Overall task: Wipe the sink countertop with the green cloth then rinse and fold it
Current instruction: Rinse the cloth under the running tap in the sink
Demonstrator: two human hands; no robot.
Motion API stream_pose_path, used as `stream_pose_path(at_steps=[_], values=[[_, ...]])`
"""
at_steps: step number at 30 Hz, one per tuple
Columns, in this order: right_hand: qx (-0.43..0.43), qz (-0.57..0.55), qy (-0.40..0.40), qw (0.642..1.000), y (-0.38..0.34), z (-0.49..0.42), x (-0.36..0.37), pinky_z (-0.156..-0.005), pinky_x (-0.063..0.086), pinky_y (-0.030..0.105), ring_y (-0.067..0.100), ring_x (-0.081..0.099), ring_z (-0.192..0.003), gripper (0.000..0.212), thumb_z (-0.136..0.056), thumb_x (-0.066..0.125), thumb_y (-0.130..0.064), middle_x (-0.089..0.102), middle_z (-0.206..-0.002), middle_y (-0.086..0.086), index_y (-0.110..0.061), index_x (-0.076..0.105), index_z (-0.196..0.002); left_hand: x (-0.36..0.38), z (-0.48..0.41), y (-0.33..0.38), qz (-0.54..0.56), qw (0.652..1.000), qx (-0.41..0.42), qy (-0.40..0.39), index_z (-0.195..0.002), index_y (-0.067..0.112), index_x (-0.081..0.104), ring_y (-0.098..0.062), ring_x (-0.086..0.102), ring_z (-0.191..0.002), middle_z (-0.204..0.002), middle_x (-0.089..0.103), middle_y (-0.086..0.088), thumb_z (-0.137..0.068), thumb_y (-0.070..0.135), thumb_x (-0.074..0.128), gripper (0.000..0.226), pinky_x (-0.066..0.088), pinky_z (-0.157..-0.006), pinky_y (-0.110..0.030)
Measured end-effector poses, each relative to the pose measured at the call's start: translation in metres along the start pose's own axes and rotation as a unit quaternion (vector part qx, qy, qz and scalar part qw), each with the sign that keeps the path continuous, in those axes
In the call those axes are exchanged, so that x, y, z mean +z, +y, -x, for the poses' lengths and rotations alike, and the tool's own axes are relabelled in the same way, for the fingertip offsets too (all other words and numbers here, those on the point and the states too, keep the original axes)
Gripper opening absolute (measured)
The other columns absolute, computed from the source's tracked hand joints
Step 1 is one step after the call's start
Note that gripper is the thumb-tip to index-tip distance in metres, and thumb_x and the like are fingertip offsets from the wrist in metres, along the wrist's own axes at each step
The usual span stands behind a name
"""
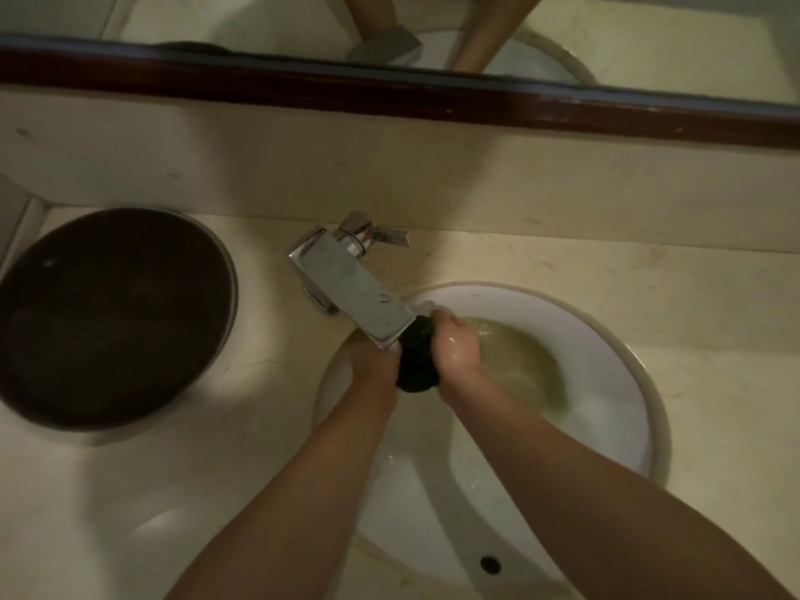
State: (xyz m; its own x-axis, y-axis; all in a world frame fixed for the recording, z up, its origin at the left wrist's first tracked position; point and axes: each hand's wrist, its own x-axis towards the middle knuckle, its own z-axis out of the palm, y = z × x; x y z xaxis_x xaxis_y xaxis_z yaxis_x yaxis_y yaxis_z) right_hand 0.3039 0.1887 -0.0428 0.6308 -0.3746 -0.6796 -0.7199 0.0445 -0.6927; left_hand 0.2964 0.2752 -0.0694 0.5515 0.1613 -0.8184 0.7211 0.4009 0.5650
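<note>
The green cloth (416, 365), dark and bunched into a wad, sits under the spout of the chrome tap (353, 292) over the white sink (606, 370). My left hand (374, 361) grips its left side, partly hidden by the spout. My right hand (456, 344), wet, grips its right side. Murky greenish water (519, 365) lies in the bottom of the bowl. The beige countertop (268, 426) surrounds the sink.
A round dark brown lid or bin opening (112, 318) is set in the counter at the left. The tap lever (389, 236) points right. A mirror with a dark wooden frame (389, 90) runs along the back wall. The overflow hole (490, 564) is at the sink's near side.
</note>
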Motion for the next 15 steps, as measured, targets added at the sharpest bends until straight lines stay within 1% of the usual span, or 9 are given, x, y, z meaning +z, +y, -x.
stream_pose_path(at_steps=[2, 4, 6, 8, 9, 11, 13, 14, 15], values=[[-0.038, -0.002, 0.014, 0.999, 0.007, -0.004, -0.014, -0.071, 0.049, 0.036, 0.031, 0.061, -0.084, 0.025, -0.091, 0.054, -0.029, 0.059, -0.078, 0.012, -0.010, 0.065, -0.077, -0.007, -0.001, -0.008, 0.013, 0.994, -0.087, -0.066, -0.115, 0.014, 0.062, -0.032, 0.062, -0.100, -0.110, 0.066, -0.012, -0.097, 0.024, 0.053, 0.022, 0.051, -0.086, -0.049], [-0.097, 0.015, -0.016, 0.995, 0.014, -0.003, -0.023, -0.068, 0.045, 0.033, 0.024, 0.054, -0.073, 0.027, -0.091, 0.054, -0.022, 0.051, -0.072, 0.011, -0.005, 0.057, -0.071, -0.013, 0.003, -0.010, 0.038, 0.979, -0.156, -0.127, -0.116, 0.015, 0.063, -0.038, 0.060, -0.105, -0.111, 0.064, -0.015, -0.095, 0.035, 0.054, 0.030, 0.049, -0.086, -0.061], [-0.117, -0.020, -0.026, 0.993, 0.022, 0.000, -0.024, -0.055, 0.039, 0.027, 0.020, 0.045, -0.065, 0.021, -0.091, 0.051, -0.011, 0.043, -0.068, 0.011, -0.004, 0.052, -0.071, -0.011, 0.003, -0.009, 0.072, 0.975, -0.136, -0.158, -0.109, 0.011, 0.064, -0.037, 0.062, -0.098, -0.108, 0.063, -0.019, -0.093, 0.037, 0.057, 0.032, 0.053, -0.081, -0.055], [-0.082, -0.071, 0.027, 0.994, 0.031, -0.005, -0.024, -0.053, 0.037, 0.026, 0.019, 0.043, -0.066, 0.018, -0.088, 0.051, -0.007, 0.041, -0.067, 0.010, -0.006, 0.051, -0.070, -0.003, 0.002, -0.007, 0.100, 0.985, -0.057, -0.127, -0.100, 0.004, 0.063, -0.035, 0.062, -0.093, -0.102, 0.063, -0.021, -0.093, 0.024, 0.057, 0.021, 0.057, -0.074, -0.046], [-0.033, -0.113, 0.052, 0.992, 0.037, -0.010, -0.026, -0.058, 0.042, 0.027, 0.021, 0.047, -0.069, 0.016, -0.087, 0.051, -0.010, 0.046, -0.069, 0.010, -0.009, 0.053, -0.071, -0.002, 0.003, -0.004, 0.124, 0.986, -0.033, -0.106, -0.095, 0.002, 0.061, -0.034, 0.063, -0.090, -0.097, 0.064, -0.020, -0.094, 0.014, 0.055, 0.013, 0.058, -0.073, -0.042], [0.090, -0.200, 0.009, 0.976, 0.044, -0.014, -0.027, -0.076, 0.052, 0.038, 0.027, 0.061, -0.089, 0.015, -0.086, 0.052, -0.025, 0.062, -0.091, 0.014, -0.012, 0.060, -0.089, -0.003, 0.002, -0.002, 0.141, 0.988, -0.003, -0.068, -0.100, -0.006, 0.059, -0.037, 0.064, -0.094, -0.100, 0.064, -0.025, -0.095, 0.003, 0.049, 0.015, 0.059, -0.080, -0.042], [0.165, -0.274, -0.073, 0.945, 0.049, -0.018, -0.026, -0.095, 0.048, 0.049, 0.034, 0.063, -0.106, 0.039, -0.087, 0.050, -0.047, 0.064, -0.115, 0.016, -0.015, 0.061, -0.107, -0.003, 0.001, -0.006, 0.137, 0.987, 0.022, -0.083, -0.115, -0.013, 0.056, -0.046, 0.061, -0.104, -0.116, 0.058, -0.035, -0.089, 0.013, 0.059, 0.037, 0.053, -0.092, -0.052], [0.179, -0.287, -0.111, 0.935, 0.048, -0.019, -0.024, -0.101, 0.042, 0.053, 0.034, 0.063, -0.106, 0.053, -0.084, 0.050, -0.058, 0.064, -0.120, 0.017, -0.015, 0.063, -0.112, -0.002, 0.003, -0.008, 0.145, 0.985, 0.034, -0.091, -0.111, -0.010, 0.059, -0.045, 0.064, -0.097, -0.113, 0.060, -0.033, -0.086, 0.016, 0.062, 0.036, 0.053, -0.091, -0.052], [0.187, -0.279, -0.155, 0.929, 0.047, -0.021, -0.022, -0.105, 0.037, 0.056, 0.033, 0.063, -0.107, 0.069, -0.078, 0.051, -0.070, 0.065, -0.121, 0.016, -0.015, 0.066, -0.116, 0.000, 0.005, -0.010, 0.138, 0.985, 0.043, -0.093, -0.101, -0.002, 0.066, -0.039, 0.067, -0.086, -0.104, 0.064, -0.027, -0.084, 0.013, 0.063, 0.023, 0.054, -0.086, -0.046]])
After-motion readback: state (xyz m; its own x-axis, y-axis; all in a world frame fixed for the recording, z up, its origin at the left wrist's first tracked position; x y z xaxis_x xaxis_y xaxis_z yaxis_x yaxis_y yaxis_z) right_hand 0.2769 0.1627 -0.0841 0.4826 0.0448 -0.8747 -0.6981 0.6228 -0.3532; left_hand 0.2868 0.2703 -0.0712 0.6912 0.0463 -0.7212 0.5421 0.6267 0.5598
